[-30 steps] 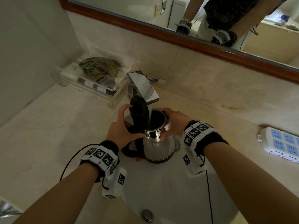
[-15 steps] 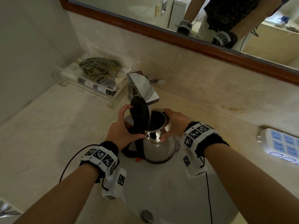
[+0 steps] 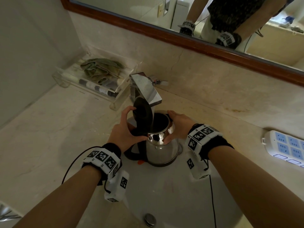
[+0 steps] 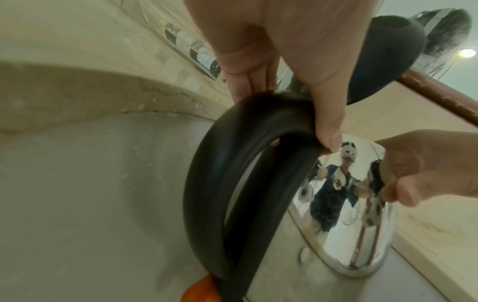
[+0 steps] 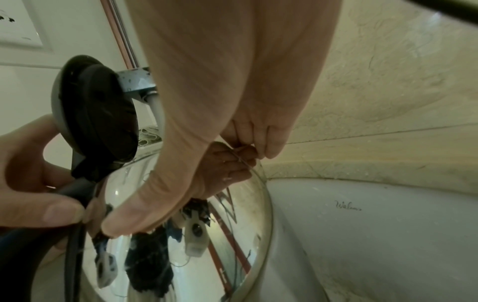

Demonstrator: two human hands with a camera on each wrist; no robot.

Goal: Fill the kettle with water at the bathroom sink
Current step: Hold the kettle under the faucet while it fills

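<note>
Left hand (image 3: 122, 130) grips the top of the black handle (image 4: 232, 163) of the kettle (image 3: 162, 148), thumb on one side and fingers curled round the other. Right hand (image 3: 178, 127) curls round the shiny upper body on the opposite side, fingers at the rim. Upright, the kettle stands in the white sink (image 3: 172, 191), its black lid (image 3: 142, 115) raised, the mouth under the chrome tap (image 3: 144, 89). A power strip (image 3: 286, 145) lies on the counter (image 3: 49, 137) to the right.

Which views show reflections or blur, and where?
Head view: dim light, the mirror reflects the person's arms. Left wrist view: the shiny kettle mirrors the person, bent; the handle is blurred. Right wrist view: the right hand is close and soft.
</note>
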